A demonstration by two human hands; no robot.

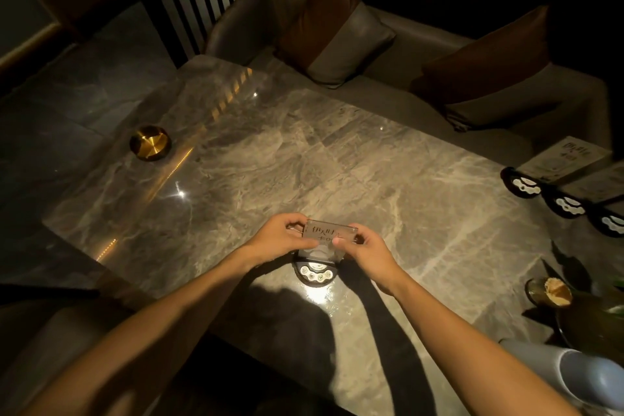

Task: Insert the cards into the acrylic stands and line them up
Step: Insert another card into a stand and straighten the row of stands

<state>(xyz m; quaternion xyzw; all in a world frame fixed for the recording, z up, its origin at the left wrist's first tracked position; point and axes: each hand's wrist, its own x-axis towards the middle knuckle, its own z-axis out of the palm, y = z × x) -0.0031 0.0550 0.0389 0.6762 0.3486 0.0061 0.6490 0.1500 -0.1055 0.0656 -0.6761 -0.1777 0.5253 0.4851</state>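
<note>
Both hands hold a clear acrylic stand (329, 236) with a printed card inside it, just above the marble table (304, 152). My left hand (282, 240) pinches its left edge and my right hand (366, 255) grips its right edge, thumb on the front face. The stand's lower part rises from a round black base (315, 273) with white dots that rests on the table right below the hands. Three more black bases with white marks (567, 204) lie in a row at the right edge, beside a printed card sheet (567, 159).
A round brass dish (150, 142) sits at the table's far left. At the near right are a glass with a garnish (550, 292), a dark bottle (594, 324) and a pale blue cup (587, 378). A sofa with cushions (334, 30) runs behind the table.
</note>
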